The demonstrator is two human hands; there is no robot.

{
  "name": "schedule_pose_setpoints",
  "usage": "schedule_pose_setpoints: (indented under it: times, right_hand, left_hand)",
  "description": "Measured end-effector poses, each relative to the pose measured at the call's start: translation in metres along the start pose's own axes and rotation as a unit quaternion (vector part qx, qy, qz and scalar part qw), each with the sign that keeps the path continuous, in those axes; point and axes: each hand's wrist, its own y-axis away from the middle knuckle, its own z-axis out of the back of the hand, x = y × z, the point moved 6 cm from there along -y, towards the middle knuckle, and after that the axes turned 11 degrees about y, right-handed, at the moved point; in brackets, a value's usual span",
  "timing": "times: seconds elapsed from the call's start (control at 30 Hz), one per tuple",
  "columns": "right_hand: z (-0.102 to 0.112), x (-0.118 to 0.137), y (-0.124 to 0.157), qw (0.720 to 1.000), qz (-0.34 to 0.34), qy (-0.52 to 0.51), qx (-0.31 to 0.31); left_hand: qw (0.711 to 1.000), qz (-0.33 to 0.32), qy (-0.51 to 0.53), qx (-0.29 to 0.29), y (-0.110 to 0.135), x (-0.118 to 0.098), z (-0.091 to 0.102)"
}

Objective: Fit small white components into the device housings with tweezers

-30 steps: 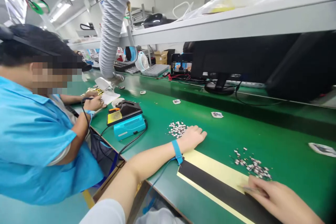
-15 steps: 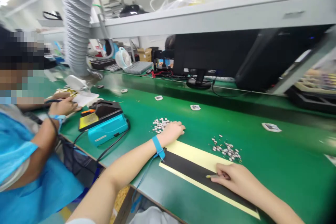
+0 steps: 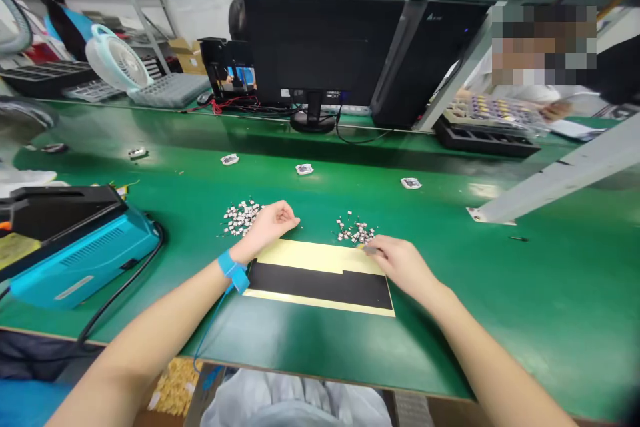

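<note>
My left hand (image 3: 269,227) is closed, thumb and fingers together, beside the left pile of small white parts (image 3: 241,217). Whatever its fingertips may hold is too small to make out. A blue wrist strap (image 3: 233,269) is on that wrist. In my right hand (image 3: 403,263) is a slim grey tool with a yellowish tip (image 3: 369,249), kind unclear. Its tip is at the near edge of the right pile of small parts (image 3: 356,232), above the yellow sheet's upper edge. The yellow sheet (image 3: 305,255) with a black band (image 3: 315,285) lies between my forearms.
A blue-and-black device (image 3: 85,253) with a cable stands at left. Several white-rimmed pieces, one here (image 3: 304,169), lie in a row behind the piles. Farther back are a monitor (image 3: 325,47), a fan (image 3: 117,60) and a slanted post (image 3: 555,177). Another person is at back right.
The view has turned right. My right hand with the tool has moved from the black band to the sheet's upper edge by the right pile. My left fingers have curled together.
</note>
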Motion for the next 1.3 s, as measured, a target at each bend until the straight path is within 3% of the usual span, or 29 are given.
schedule_pose_setpoints:
  times: [0.2, 0.43, 0.7, 0.87, 1.03, 1.17, 1.3]
  right_hand:
    - [-0.012, 0.041, 0.008, 0.991, 0.103, 0.033, 0.076]
    - [-0.018, 0.060, 0.016, 0.981, 0.070, 0.164, 0.082]
    - [-0.015, 0.069, 0.016, 0.975, 0.011, 0.183, 0.129]
    - [-0.010, 0.061, 0.012, 0.986, 0.003, 0.086, 0.142]
    - [-0.002, 0.037, 0.002, 0.991, -0.013, -0.088, 0.104]
    - [0.005, 0.026, -0.010, 0.971, -0.054, -0.222, 0.064]
    - [0.001, 0.031, -0.017, 0.939, -0.055, -0.336, 0.038]
  left_hand:
    - [0.981, 0.064, 0.174, 0.055, 0.018, -0.013, -0.037]
    - [0.957, 0.099, 0.247, 0.114, 0.017, -0.010, -0.079]
    - [0.958, 0.069, 0.261, 0.098, 0.017, -0.013, -0.078]
    - [0.960, 0.077, 0.247, 0.110, 0.017, -0.011, -0.080]
    - [0.966, 0.067, 0.234, 0.084, 0.014, -0.005, -0.076]
    - [0.978, 0.034, 0.200, 0.056, 0.016, -0.008, -0.071]
    - [0.988, -0.005, 0.148, 0.037, 0.022, -0.015, -0.067]
